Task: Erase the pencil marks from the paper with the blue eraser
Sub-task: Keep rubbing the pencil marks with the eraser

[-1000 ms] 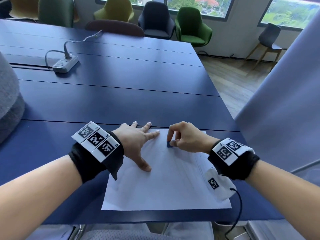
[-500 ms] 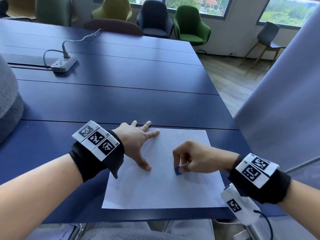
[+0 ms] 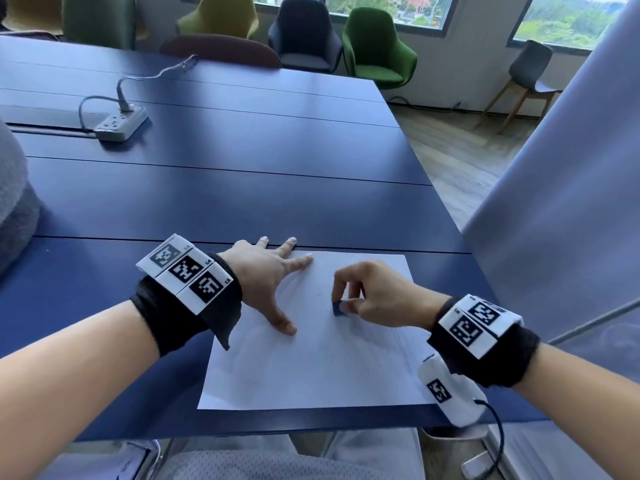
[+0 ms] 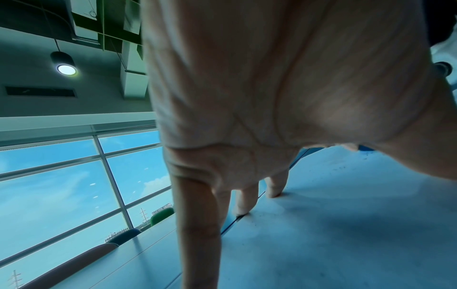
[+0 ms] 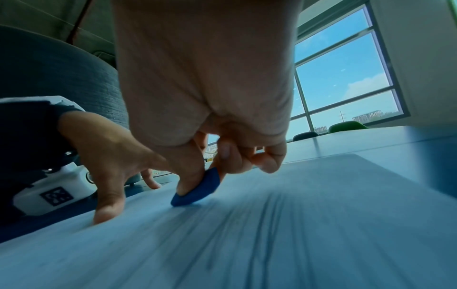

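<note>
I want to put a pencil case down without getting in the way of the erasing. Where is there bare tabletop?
The dark blue table is bare between the white sheet of paper and the grey power strip, and rightward to its far edge. The sheet is crowded: the left hand presses it flat and the right hand rubs the small blue eraser.
</note>
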Demonstrator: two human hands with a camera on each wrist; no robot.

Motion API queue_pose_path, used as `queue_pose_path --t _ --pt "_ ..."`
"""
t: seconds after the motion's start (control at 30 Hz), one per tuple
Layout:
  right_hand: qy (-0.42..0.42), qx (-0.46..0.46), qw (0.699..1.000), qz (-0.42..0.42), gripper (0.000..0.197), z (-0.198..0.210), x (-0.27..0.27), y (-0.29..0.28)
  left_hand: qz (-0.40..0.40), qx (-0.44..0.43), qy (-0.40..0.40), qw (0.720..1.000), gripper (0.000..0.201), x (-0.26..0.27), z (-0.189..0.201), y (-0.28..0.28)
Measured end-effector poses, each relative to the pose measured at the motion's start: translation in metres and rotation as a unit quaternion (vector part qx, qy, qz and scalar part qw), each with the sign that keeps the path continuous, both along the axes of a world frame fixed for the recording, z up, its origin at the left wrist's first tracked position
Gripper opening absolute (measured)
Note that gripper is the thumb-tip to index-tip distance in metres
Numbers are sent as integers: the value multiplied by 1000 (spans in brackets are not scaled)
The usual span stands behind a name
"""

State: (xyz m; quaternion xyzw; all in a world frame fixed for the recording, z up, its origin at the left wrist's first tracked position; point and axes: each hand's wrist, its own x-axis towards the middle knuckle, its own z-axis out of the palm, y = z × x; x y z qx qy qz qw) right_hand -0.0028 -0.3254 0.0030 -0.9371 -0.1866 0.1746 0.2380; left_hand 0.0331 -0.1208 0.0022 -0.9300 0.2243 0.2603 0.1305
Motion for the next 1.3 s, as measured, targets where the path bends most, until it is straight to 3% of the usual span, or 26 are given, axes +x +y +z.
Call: queue_pose_path --t 0.17,0.37,0.5,0.67,0.83,1.1,1.3 --pt "110 -41 991 56 10 3 -21 -16 -1 0 2 1000 128 0 -1 0" --pt "-13 -6 1000 -14 10 -7 -24 -9 1 2 1 1000 128 1 1 0" --pt "70 -39 996 51 14 0 -42 -22 -1 0 0 1000 128 1 0 0" --pt "22 40 999 -18 13 -8 -31 -24 0 0 -1 1000 128 1 0 0" --pt "66 28 997 39 14 -9 -38 -32 7 -9 14 1000 130 -3 1 5" --pt "103 20 993 45 7 -2 -27 -21 -13 -11 33 999 130 -6 7 5" --pt "7 51 997 -51 7 -3 25 -5 0 5 71 997 130 -4 6 0"
